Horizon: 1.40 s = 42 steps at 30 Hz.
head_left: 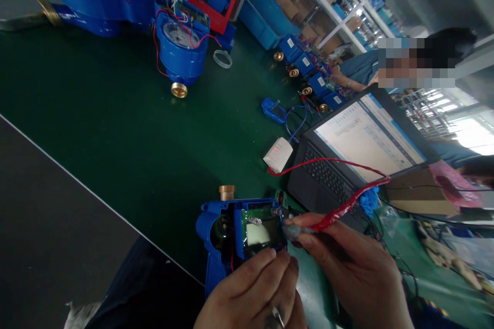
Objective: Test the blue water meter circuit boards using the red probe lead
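A blue water meter point(216, 231) with a brass threaded end point(227, 192) lies at the table's near edge. Its open top shows a green circuit board point(260, 216) with a small coil spring and a pale display. My left hand point(254, 288) curls its fingers over the meter's lower edge; the fingertips partly hide it. A shiny metal bit shows at this hand, too unclear to name. Between thumb and fingers, my right hand point(355, 262) pinches the end of a red-wrapped cable point(339, 211). That cable's greyish tip touches or nearly touches the board's right edge.
An open laptop point(332, 180) stands right of the meter, beside a white box point(278, 154) joined to the red cable. Another blue meter point(183, 51) and a larger one point(104, 0) stand at upper left. Several meters line the far side, near another person. A red bin point(219, 23) holds blue parts.
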Each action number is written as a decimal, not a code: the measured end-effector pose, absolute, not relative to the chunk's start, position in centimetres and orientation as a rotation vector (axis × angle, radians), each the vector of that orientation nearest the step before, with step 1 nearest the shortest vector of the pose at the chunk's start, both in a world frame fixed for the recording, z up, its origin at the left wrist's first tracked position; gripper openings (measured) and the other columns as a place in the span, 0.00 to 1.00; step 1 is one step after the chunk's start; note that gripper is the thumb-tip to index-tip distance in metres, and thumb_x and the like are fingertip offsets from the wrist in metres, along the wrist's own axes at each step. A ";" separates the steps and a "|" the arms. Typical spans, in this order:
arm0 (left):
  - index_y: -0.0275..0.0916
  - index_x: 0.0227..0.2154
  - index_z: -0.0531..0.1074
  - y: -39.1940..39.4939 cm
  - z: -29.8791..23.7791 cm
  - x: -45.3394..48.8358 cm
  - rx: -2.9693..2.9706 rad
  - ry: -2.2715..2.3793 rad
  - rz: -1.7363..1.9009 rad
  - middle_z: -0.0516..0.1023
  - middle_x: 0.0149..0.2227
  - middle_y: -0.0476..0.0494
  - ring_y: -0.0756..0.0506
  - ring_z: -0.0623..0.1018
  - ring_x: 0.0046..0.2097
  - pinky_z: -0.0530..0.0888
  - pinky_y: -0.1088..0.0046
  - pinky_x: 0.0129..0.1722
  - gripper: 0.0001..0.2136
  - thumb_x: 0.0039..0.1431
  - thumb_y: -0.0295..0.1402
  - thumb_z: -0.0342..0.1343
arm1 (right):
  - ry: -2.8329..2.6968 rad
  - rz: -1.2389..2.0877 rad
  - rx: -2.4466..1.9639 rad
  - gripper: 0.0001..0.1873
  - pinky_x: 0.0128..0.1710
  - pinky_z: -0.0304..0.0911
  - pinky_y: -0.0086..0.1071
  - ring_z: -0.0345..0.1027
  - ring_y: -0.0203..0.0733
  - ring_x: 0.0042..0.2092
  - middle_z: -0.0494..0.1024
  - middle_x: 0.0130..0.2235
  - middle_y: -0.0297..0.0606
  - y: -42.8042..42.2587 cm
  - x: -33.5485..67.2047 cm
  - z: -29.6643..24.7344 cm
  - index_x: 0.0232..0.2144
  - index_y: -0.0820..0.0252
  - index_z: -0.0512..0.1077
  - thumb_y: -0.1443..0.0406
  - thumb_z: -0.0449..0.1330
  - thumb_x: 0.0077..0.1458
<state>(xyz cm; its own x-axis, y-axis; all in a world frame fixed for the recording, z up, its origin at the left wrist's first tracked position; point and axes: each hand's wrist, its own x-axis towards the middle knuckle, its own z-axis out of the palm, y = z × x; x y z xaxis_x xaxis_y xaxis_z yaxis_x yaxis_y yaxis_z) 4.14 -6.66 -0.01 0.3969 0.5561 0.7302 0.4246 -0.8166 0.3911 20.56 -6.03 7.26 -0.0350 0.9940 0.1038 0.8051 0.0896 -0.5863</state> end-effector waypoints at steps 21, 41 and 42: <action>0.40 0.30 0.77 -6.8 -0.2 4.2 2.468 0.885 1.433 0.82 0.40 0.54 0.53 0.75 0.48 0.53 0.72 0.65 0.14 0.66 0.32 0.47 | -1.624 0.591 -1.862 0.05 0.28 0.72 0.24 0.77 0.39 0.29 0.82 0.31 0.34 -6.4 20.1 6.9 0.32 0.54 0.79 0.66 0.63 0.52; 0.41 0.28 0.76 -6.7 -0.2 4.3 2.503 0.910 1.450 0.82 0.38 0.57 0.54 0.76 0.46 0.54 0.73 0.65 0.14 0.66 0.27 0.47 | -2.152 0.354 -1.727 0.07 0.33 0.72 0.23 0.77 0.37 0.33 0.82 0.36 0.33 -6.1 19.7 8.0 0.38 0.53 0.74 0.68 0.58 0.58; 0.41 0.28 0.76 -6.6 -0.2 4.3 2.506 0.917 1.458 0.82 0.38 0.57 0.54 0.76 0.46 0.56 0.74 0.64 0.15 0.66 0.28 0.47 | -2.151 0.357 -1.735 0.07 0.33 0.73 0.24 0.77 0.38 0.33 0.82 0.36 0.34 -6.1 19.6 8.0 0.38 0.53 0.74 0.68 0.58 0.58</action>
